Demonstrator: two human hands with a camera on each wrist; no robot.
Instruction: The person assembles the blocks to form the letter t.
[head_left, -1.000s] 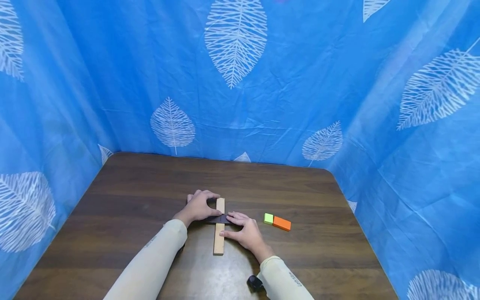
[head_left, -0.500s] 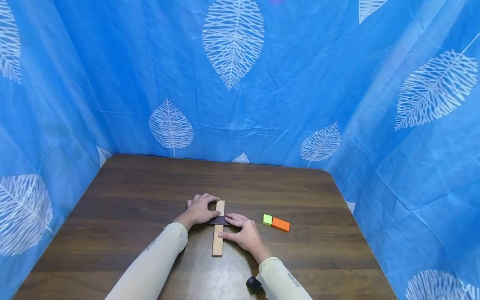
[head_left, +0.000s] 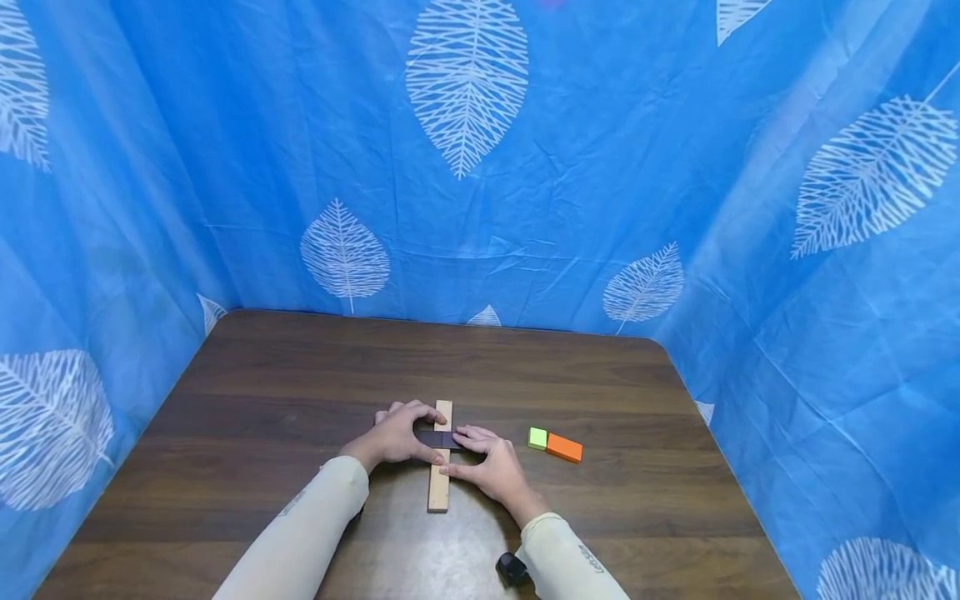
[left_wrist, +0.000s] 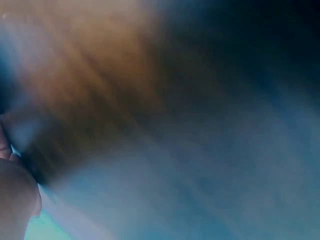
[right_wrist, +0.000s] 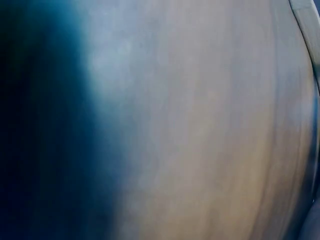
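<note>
In the head view, a cross of flat blocks lies on the table. Its upright is a far pale wooden block [head_left: 444, 409] and a near pale wooden block [head_left: 438, 492]. Dark brown blocks [head_left: 433, 439] form the crossbar, with a seam near the middle. My left hand [head_left: 393, 435] arches over the crossbar's left end, index fingertip by the far pale block and thumb by the near one. The fingers of my right hand [head_left: 492, 468] rest on the crossbar's right part, and its thumb touches the near pale block. Both wrist views are mostly blurred surface.
Right of the cross, a lime green block [head_left: 537, 438] touches an orange block [head_left: 564, 447] on the brown wooden table [head_left: 300, 358]. A black device [head_left: 512, 568] sits at the right wrist. A blue curtain [head_left: 555, 208] with white leaves surrounds the table.
My left thumb has come off the dark crossbar and moved towards the near pale block, widening the gap to the index finger. The right hand and the blocks stay nearly in place.
</note>
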